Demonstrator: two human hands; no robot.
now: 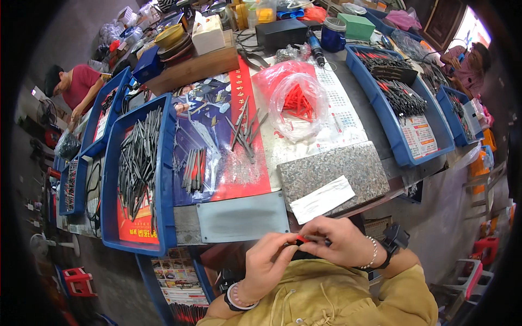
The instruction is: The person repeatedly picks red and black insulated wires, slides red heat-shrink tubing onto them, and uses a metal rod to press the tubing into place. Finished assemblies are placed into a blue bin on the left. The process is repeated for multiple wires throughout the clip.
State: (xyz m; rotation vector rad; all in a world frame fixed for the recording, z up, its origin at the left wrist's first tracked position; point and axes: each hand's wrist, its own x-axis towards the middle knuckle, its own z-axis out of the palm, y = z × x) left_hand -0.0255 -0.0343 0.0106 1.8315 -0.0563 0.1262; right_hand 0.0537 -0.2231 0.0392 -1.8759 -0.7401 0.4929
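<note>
The black-and-red stick (302, 239) is out past the bench's (186, 221) near edge, close to the granite slab's (331, 168) near-left corner. Long axis runs pretty much sideways, dark ends left and right, can't tell which is the tip. Left hand (266, 261) and right hand (338, 240) both pinch it.
</note>
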